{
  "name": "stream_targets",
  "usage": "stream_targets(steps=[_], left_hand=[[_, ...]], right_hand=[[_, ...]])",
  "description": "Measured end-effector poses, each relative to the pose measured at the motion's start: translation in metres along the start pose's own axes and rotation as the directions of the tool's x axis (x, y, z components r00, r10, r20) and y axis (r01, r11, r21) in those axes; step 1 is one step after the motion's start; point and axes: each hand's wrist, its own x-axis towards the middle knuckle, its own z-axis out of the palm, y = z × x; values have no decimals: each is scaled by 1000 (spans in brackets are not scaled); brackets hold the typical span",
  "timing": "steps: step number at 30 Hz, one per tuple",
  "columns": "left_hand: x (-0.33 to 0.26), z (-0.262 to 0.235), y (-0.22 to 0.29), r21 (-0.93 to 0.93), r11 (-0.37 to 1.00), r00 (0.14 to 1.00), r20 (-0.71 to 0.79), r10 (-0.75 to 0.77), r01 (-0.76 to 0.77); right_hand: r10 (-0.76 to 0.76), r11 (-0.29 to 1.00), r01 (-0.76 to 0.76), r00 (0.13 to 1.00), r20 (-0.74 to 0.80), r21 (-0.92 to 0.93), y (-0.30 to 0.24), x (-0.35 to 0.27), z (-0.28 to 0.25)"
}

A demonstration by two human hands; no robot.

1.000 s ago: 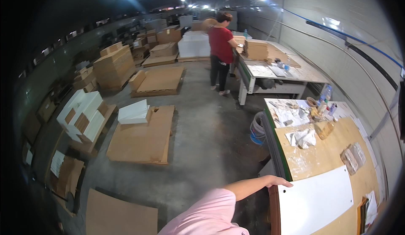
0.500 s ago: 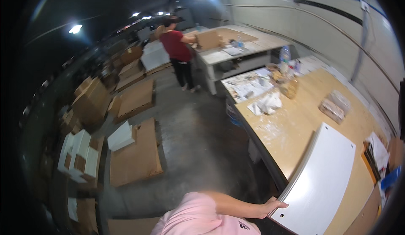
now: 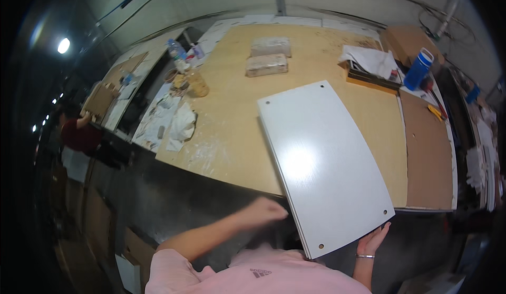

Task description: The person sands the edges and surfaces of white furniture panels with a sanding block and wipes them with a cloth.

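Observation:
A stack of white panels [image 3: 321, 165] with small holes near the corners lies on the wooden workbench [image 3: 232, 120], its near end sticking out over the table's front edge. My left hand [image 3: 266, 209] is blurred at the near left edge of the stack, touching its side. My right hand [image 3: 374, 239] is open, palm against the near right corner of the stack from below. Neither hand is closed around anything.
On the bench lie two wrapped bundles [image 3: 269, 56], a plastic bottle [image 3: 176, 51], crumpled white cloth [image 3: 182, 128], a blue bottle [image 3: 419, 68] and a brown board [image 3: 428, 151] at the right. Another person in a red top [image 3: 76, 133] works at the far left.
The view has swung from the warehouse floor to the workbench. The white panels now lie in front of me, and my right hand has come to their near corner.

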Motion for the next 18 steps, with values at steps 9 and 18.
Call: stream_targets(steps=[9,18], left_hand=[[212,-276,77,469,862,816,-410,407,-195],[309,-272,113,503,864,989,130,-67,-8]], right_hand=[[8,995,-10,1000,-27,-98,23,-18,33],[-140,987,130,984,-110,-99,26,-17,34]])
